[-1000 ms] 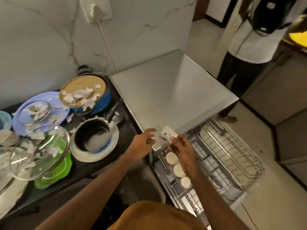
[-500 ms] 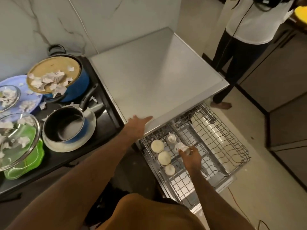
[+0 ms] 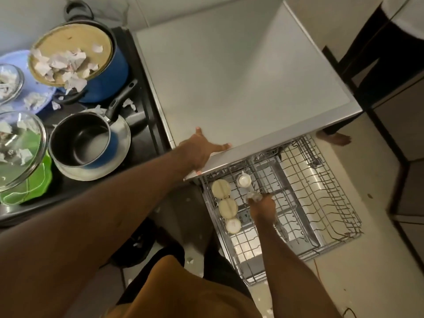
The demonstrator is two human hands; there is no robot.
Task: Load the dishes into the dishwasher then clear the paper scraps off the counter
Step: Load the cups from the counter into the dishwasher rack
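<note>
White and small, the cup is now down inside the pulled-out dishwasher rack, at the rack's left-hand side. A second ago it was held up level with the front edge of the dishwasher top, so the lowering is done and only the setting-down remains.

The right hand has its fingers closed round the cup (motion blur hides just how they lie), and nothing shows a release. Just behind it in the rack stands another upturned cup. Three round cream bowls, bottoms up, run in a row along the rack's left edge, beside the hand.

The left hand has shifted from the corner to lie flat above the rack on the steel top. Its fingers are spread and hold nothing; it looks like a brace for the lean.

Most of the rack is bare wire, so the loading seems to be at an early stage. Well to the left of the rack, on the dark counter, a black saucepan sits on a white plate. A blue pot and a glass lid wait there too. Paper scraps lie strewn over the pot's lid and the counter, untouched, so the second half of the task is not yet begun.
</note>
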